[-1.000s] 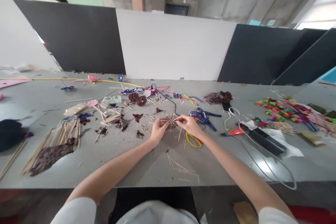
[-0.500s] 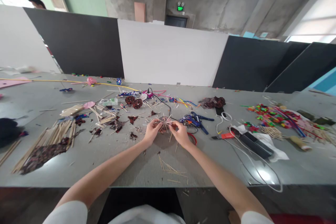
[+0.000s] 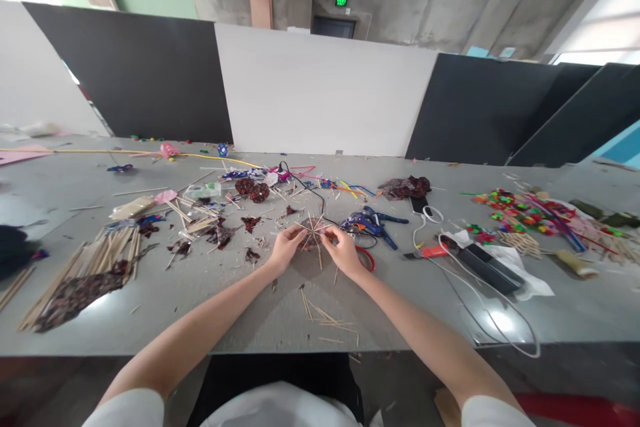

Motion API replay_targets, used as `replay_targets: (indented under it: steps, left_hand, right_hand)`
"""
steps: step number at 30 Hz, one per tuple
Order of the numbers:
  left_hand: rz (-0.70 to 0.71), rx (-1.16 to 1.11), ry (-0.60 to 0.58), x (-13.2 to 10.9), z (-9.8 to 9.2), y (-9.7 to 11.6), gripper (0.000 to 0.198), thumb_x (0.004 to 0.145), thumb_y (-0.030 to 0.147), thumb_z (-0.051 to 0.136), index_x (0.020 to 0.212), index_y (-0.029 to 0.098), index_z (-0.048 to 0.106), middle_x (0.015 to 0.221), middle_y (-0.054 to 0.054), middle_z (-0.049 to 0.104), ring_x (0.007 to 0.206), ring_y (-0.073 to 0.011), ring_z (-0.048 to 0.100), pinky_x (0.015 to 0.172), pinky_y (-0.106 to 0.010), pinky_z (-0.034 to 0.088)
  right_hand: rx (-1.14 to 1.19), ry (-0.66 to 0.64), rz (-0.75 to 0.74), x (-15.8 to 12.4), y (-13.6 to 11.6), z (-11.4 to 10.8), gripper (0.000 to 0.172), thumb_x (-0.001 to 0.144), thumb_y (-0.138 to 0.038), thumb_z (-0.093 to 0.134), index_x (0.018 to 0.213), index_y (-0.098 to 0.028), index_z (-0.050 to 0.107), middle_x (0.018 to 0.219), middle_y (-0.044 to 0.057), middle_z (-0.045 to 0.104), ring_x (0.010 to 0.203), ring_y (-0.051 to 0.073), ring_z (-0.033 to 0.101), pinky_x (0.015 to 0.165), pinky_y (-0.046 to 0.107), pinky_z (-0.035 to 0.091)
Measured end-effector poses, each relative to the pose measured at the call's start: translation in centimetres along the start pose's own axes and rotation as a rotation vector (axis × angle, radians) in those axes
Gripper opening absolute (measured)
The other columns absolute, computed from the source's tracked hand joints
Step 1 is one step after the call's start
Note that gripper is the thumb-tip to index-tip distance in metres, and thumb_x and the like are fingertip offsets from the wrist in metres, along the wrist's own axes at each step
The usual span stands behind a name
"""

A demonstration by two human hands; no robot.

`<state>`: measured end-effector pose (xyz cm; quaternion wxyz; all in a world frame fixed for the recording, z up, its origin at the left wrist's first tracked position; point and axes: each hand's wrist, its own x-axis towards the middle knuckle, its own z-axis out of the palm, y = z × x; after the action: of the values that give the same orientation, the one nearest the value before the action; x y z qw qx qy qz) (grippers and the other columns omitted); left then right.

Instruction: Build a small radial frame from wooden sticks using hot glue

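Wooden spokes (image 3: 313, 231) between both hands (image 3: 287, 247)

"Item one?"
"Spoked stick piece (image 3: 313, 231): its lower stick (image 3: 320, 257), slanting rightward a second ago, points more squarely at the near edge of the table (image 3: 245, 340)."
"Item two?"
"Right hand (image 3: 344, 247): slightly closer to that edge."
"Item three?"
"Loop (image 3: 373, 260) beside the right wrist: visible arc red, yellow a second ago."
"Item four?"
"Person beyond the dark panel (image 3: 130, 73): head, showing half a second ago, out of sight."
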<state>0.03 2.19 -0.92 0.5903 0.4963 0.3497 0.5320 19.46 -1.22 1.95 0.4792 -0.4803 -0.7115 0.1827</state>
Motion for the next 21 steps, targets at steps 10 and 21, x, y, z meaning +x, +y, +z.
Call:
replay_targets:
  steps: [10, 21]
  left_hand:
    - [-0.058, 0.053, -0.028, -0.28, 0.23, 0.46, 0.051, 0.074, 0.065, 0.084, 0.082, 0.015, 0.074, 0.078, -0.006, 0.078, 0.067, -0.0192, 0.071, 0.063, -0.03, 0.058]
    - [-0.018, 0.103, -0.009, -0.08, -0.03, -0.33, 0.045, 0.078, 0.06, 0.081, 0.075, 0.016, 0.073, 0.073, -0.005, 0.075, 0.064, -0.0182, 0.069, 0.062, -0.029, 0.056]
  right_hand:
    - [-0.056, -0.037, -0.03, 0.11, -0.24, -0.32, 0.018, 0.098, -0.038, 0.062, 0.093, -0.023, 0.071, 0.086, 0.005, 0.075, 0.077, 0.023, 0.068, 0.078, 0.035, 0.051]
    - [-0.103, -0.044, -0.032, 0.0, -0.15, -0.23, 0.019, 0.099, -0.038, 0.06, 0.091, -0.023, 0.07, 0.083, 0.005, 0.075, 0.077, 0.023, 0.068, 0.079, 0.035, 0.051]
